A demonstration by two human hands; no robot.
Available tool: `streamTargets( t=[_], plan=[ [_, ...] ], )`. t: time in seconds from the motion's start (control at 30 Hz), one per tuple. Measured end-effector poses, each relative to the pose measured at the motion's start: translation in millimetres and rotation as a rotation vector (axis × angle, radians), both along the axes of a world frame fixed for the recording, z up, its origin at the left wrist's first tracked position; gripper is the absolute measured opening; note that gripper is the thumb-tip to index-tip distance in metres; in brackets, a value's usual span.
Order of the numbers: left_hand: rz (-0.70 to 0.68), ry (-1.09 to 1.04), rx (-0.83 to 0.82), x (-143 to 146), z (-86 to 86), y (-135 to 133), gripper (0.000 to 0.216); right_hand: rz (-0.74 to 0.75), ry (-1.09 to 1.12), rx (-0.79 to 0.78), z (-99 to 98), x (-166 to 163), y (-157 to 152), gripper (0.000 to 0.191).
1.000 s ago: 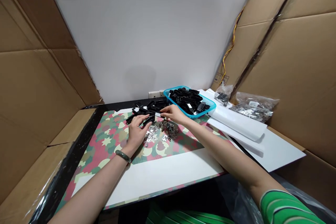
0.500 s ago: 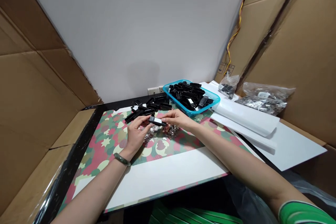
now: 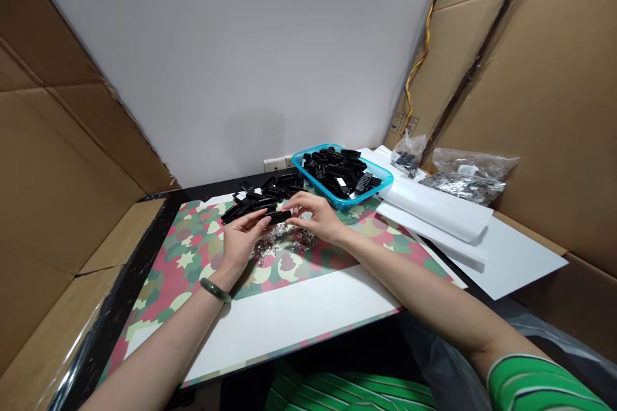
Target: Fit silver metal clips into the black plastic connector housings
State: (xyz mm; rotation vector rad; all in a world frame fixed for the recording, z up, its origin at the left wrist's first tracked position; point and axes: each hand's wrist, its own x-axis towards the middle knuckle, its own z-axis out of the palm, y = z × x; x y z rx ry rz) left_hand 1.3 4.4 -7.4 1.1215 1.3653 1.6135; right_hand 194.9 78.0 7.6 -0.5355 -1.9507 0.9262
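Between my two hands is a small, long black plastic piece [image 3: 279, 217], held up over the patterned board. My left hand [image 3: 240, 243] pinches its left end between thumb and fingers. At the opposite end, the thumb and fingers of my right hand [image 3: 318, 215] close on the piece. Small shiny metal-looking bits [image 3: 303, 241] lie in loose heaps just below the hands, partly covered by them. Behind the fingers is a pile of similar black pieces [image 3: 250, 204], a few showing white faces.
A blue plastic basket [image 3: 337, 201] full of black pieces stands behind my right hand. White sheets [image 3: 434, 212] and clear bags of parts [image 3: 467, 183] lie to the right. Cardboard walls [image 3: 62, 160] flank the table, and a pale wall [image 3: 241, 58] rises behind.
The black piece has been turned, so its white face no longer shows and a dark side faces me. Both hands stay on it. The whole view has shifted slightly.
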Motion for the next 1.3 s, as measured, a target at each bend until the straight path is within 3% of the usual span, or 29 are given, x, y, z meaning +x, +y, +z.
streamTargets(
  t=[0.1, 0.27, 0.5, 0.6, 0.8, 0.97, 1.1, 1.3],
  plan=[
    [0.090, 0.007, 0.040, -5, 0.1, 3, 0.062, -0.099, -0.047, 0.022, 6.9, 7, 9, 0.011],
    [0.143, 0.092, 0.063, -9, -2.5, 5, 0.058, 0.045, -0.458, 0.037, 8.0, 15, 18, 0.012],
    [0.152, 0.270, 0.122, -7, -11.9, 5, 0.041, -0.002, -0.762, 0.161, -0.1, 4, 5, 0.008],
    [0.150, 0.299, 0.142, -7, -13.2, 5, 0.038, 0.001, -0.698, 0.150, -2.6, 2, 5, 0.003],
    [0.154, 0.416, 0.189, -6, -11.3, 1, 0.034, 0.006, -0.428, 0.000, -1.0, 5, 7, 0.012],
    [0.119, 0.475, 0.203, -6, -11.8, -1, 0.030, 0.078, -0.486, -0.151, 5.9, 9, 8, 0.010],
    [0.108, 0.485, 0.216, -7, -15.8, 1, 0.030, 0.046, -0.453, -0.203, 7.5, 12, 13, 0.005],
    [0.118, 0.552, 0.369, -3, -11.8, -2, 0.024, 0.071, 0.023, -0.442, 4.8, -1, 1, 0.017]
  ],
)
